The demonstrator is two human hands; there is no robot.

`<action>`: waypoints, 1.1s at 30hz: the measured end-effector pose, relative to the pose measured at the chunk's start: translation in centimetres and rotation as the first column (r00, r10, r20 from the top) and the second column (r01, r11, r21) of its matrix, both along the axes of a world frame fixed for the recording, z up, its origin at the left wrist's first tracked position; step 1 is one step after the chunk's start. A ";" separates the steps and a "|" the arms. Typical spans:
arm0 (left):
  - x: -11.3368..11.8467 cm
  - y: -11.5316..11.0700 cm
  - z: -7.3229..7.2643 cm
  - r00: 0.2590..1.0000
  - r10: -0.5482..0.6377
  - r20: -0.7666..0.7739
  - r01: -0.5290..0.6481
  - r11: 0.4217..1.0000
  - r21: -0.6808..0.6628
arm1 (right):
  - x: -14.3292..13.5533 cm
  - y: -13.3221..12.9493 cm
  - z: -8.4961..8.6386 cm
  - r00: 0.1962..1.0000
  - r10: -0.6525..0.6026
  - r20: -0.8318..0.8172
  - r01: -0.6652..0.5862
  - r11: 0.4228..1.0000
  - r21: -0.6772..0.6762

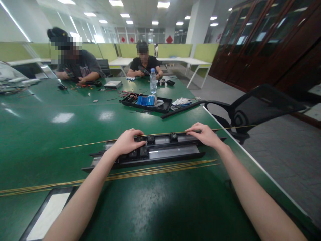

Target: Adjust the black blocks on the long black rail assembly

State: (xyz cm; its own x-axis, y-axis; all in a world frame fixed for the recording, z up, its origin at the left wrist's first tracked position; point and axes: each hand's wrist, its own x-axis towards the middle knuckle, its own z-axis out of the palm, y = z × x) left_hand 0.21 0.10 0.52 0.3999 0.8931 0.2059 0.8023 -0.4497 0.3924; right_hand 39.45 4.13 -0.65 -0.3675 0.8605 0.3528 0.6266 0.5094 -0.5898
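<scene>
A long thin brass-coloured rod (165, 134) lies along the far edge of a black channel rail (163, 140), with both ends reaching past it. My left hand (127, 140) closes over the rod and the rail's far wall, thumb beside a small black block; its fingertips are partly hidden. Farther right, my right hand (204, 134) pinches the same rod between thumb and fingers. More small black blocks, such as one block (173, 136), sit inside this rail. A second black rail (175, 152) lies parallel and nearer to me, also bearing blocks.
Several loose brass-coloured rods (150, 170) lie in front of the rails. A black-framed panel (48, 214) is at lower left. Beyond stand a black tray (164, 106), gloves (181, 103) and a water bottle (153, 82). Two people sit across; a chair (250, 107) is at right.
</scene>
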 end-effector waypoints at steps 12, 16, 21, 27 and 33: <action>0.3 -0.2 0.5 1.000 0.006 -0.002 -0.006 1.000 -0.010 | 0.6 0.1 0.2 1.000 -0.013 0.020 0.014 1.000 -0.017; 0.2 -0.2 0.3 1.000 0.004 0.003 -0.004 1.000 -0.003 | 0.8 0.2 0.2 0.999 -0.020 0.028 0.021 0.999 -0.024; 0.3 -0.2 0.3 1.000 -0.001 0.001 0.001 1.000 -0.005 | 1.0 0.2 0.4 0.999 -0.019 0.039 0.021 0.999 -0.034; 0.2 -0.1 0.3 1.000 -0.002 0.006 0.002 1.000 -0.005 | 1.5 0.4 0.1 0.999 -0.029 0.044 0.030 0.999 -0.037; 0.1 -0.2 0.3 1.000 0.000 0.012 0.000 1.000 -0.014 | 2.1 0.4 0.4 0.998 -0.033 0.055 0.036 0.998 -0.056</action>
State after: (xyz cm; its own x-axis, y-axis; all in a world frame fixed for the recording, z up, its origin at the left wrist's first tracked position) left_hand 0.35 -0.07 0.82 0.3976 0.8960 0.1979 0.7977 -0.4441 0.4079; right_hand 41.52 4.53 -0.24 -0.3542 0.8912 0.2834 0.6749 0.4534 -0.5823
